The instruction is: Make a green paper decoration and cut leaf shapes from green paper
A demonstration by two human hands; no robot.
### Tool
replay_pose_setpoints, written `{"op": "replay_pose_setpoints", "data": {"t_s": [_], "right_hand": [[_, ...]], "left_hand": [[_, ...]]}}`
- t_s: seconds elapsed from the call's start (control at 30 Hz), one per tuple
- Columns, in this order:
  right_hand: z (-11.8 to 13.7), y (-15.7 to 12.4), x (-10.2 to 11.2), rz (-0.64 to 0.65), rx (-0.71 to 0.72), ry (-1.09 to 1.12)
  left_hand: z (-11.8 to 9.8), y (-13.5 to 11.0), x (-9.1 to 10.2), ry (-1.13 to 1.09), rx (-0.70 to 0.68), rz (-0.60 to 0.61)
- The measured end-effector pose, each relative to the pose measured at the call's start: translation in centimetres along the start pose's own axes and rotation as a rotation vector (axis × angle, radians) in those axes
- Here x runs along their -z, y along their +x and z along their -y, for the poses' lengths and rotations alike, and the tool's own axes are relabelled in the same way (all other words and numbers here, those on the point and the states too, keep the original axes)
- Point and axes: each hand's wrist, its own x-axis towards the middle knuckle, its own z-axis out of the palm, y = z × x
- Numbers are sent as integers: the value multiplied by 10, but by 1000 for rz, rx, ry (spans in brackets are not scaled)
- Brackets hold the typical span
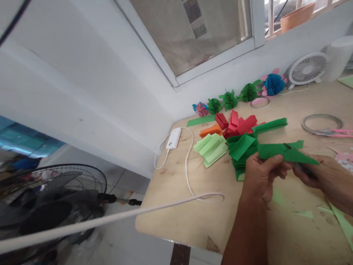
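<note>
Green paper (271, 151) sits between both hands above the tabletop (175, 190) — its long axis runs from the left hand (263, 173) toward the right hand (324, 172), which is nearer the pointed end. The left grip pinches the paper with the thumb on top; the right grip is wrapped around dark-handled scissors (306, 171) — their blades seem to cross the paper.

From the head, one view faces forward and down, hands (257, 177) (326, 171) close.
</note>
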Motion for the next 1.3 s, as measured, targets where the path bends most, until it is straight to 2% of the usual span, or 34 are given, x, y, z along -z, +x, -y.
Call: {"op": "replay_pose_setpoints", "data": {"t_s": [0.3, 0.67, 0.93, 1.3], "right_hand": [[4, -4, 1, 76, -79, -28], [16, -8, -6, 11, -57, -86], [13, -8, -8, -14, -26, -127], [28, -13, -15, -33, -14, -165]], "left_hand": [[-1, -1, -7, 89, -131, -84], [-2, -5, -14, 115, -200, -148], [-2, -5, -18, 93, -194, -198], [-1, -4, -19, 80, -171, -225]]}}
